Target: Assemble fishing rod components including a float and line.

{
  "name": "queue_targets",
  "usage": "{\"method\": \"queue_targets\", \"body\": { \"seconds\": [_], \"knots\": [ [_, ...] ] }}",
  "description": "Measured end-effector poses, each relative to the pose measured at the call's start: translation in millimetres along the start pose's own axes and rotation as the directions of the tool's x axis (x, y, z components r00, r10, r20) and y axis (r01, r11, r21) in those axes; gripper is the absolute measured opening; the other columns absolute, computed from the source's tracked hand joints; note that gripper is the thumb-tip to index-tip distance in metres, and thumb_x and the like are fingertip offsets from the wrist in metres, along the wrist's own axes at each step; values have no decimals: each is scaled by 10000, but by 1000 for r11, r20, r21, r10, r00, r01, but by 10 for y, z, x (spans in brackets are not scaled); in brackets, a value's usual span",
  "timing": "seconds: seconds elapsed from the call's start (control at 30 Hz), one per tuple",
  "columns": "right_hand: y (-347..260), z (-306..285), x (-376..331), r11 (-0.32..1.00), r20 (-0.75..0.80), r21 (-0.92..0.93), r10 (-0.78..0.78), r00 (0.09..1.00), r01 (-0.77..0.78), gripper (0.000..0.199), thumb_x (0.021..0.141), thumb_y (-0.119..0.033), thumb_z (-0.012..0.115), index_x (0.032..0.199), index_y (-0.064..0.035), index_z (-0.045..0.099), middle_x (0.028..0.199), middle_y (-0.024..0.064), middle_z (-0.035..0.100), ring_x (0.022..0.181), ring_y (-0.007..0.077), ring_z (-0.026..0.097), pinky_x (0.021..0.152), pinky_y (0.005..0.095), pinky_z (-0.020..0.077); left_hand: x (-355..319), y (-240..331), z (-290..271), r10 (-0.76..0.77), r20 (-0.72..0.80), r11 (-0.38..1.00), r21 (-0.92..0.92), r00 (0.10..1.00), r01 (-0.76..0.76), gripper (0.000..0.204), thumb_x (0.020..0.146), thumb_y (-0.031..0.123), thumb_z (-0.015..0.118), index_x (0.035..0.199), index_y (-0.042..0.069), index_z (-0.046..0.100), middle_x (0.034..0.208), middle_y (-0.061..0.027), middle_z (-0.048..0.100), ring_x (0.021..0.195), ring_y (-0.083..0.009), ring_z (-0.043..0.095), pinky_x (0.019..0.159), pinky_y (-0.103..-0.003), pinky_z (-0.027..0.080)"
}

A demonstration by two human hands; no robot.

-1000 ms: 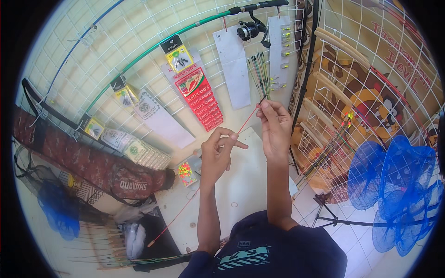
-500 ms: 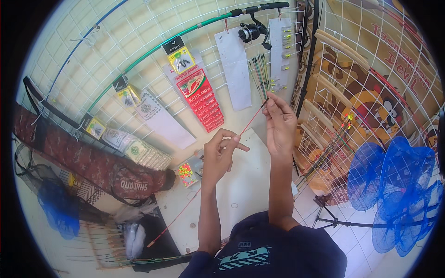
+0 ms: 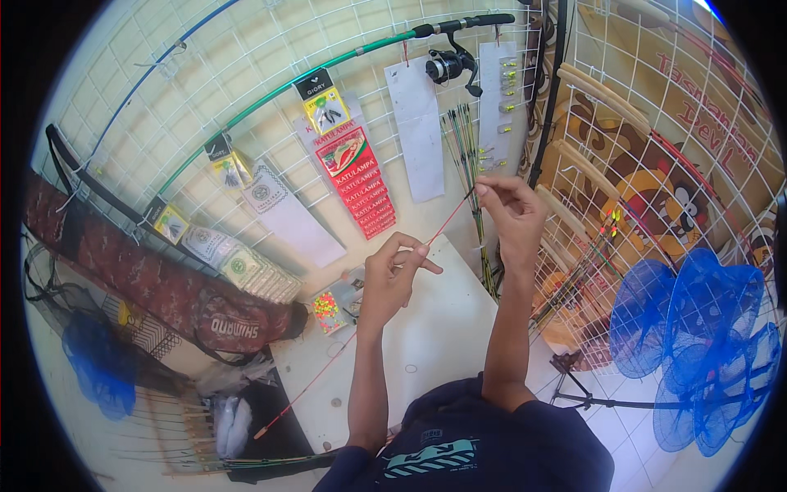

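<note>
Both my hands are raised over the white tabletop, holding a thin red rod [image 3: 449,220]. It slants from a dark upper end down past my left forearm to a tan tip at the lower left. My left hand [image 3: 393,275] pinches it partway along, with the thumb and fingers pressed together. Higher and to the right, my right hand [image 3: 515,217] is closed in a pinch at the dark end. A box of small bright red and yellow-green beads [image 3: 326,313] sits beside my left wrist.
A white table [image 3: 443,328] lies below. Behind it a wire grid holds a green fishing rod with reel [image 3: 449,66], red packets [image 3: 361,180] and thin multicoloured sticks [image 3: 467,156]. A camouflage rod bag [image 3: 164,279] lies left. Blue nets [image 3: 697,328] hang right, near a black stand [image 3: 586,402].
My right hand has moved a little right and down at the rod's dark end, its fingers more curled. My left hand keeps its pinch nearly in place. The whole view has shifted slightly.
</note>
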State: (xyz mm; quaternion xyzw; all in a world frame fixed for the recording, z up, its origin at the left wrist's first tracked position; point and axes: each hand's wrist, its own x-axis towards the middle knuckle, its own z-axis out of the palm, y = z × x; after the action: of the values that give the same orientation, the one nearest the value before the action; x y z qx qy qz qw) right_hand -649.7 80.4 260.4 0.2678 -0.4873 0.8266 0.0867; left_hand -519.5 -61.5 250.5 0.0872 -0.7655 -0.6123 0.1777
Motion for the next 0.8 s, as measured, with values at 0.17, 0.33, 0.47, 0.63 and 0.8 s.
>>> {"method": "queue_targets", "body": {
  "seconds": [0.17, 0.33, 0.47, 0.63, 0.8],
  "knots": [
    [44, -19, -29, 998, -15, -65, 10, 1000, -11, 129, 869, -27, 673, 985, 28, 675, 892, 58, 675, 770, 95, 597, 744, 215, 468, 20, -15, 32, -39, -14, 999, 33, 999, 39, 218, 946, 258, 591, 932, 46, 543, 748, -117, 713, 314, -32, 387, 318, -192, 313],
    [107, 4, -80, 996, -91, -48, 66, 994, -71, 124, 910, -93, 642, 982, 8, 637, 907, 41, 646, 842, 94, 582, 792, 233, 459, 44, -134, 7, -13, -6, 993, 115, 1000, 13, 214, 960, 268, 562, 966, 54, 558, 727, -70, 691, 439, -20, 457, 348, -191, 320],
    [179, -4, -135, 997, -142, 4, 72, 987, -72, 175, 927, -123, 626, 1040, 6, 588, 1064, 100, 638, 929, 124, 595, 862, 260, 467, 68, -138, 20, -68, -12, 992, 102, 998, 69, 211, 954, 263, 578, 942, 53, 567, 728, -69, 692, 452, -14, 456, 368, -187, 310],
    [248, -6, -292, 928, -16, 276, 266, 964, -252, 183, 946, -121, 589, 1039, 28, 535, 1198, 217, 595, 1086, 250, 610, 924, 372, 518, 82, -365, 23, 37, 23, 988, 147, 999, -40, 164, 943, 205, 600, 967, 44, 592, 736, -35, 669, 666, -44, 617, 441, -196, 362],
    [344, -59, -410, 955, -63, 14, 297, 953, -297, 169, 945, -97, 578, 1017, 53, 547, 1017, 206, 648, 847, 284, 689, 828, 396, 578, -42, -342, 35, -83, 96, 984, 164, 992, 67, 248, 919, 231, 635, 1098, 61, 610, 860, -67, 685, 587, -74, 592, 444, -238, 414]
  ]
}}
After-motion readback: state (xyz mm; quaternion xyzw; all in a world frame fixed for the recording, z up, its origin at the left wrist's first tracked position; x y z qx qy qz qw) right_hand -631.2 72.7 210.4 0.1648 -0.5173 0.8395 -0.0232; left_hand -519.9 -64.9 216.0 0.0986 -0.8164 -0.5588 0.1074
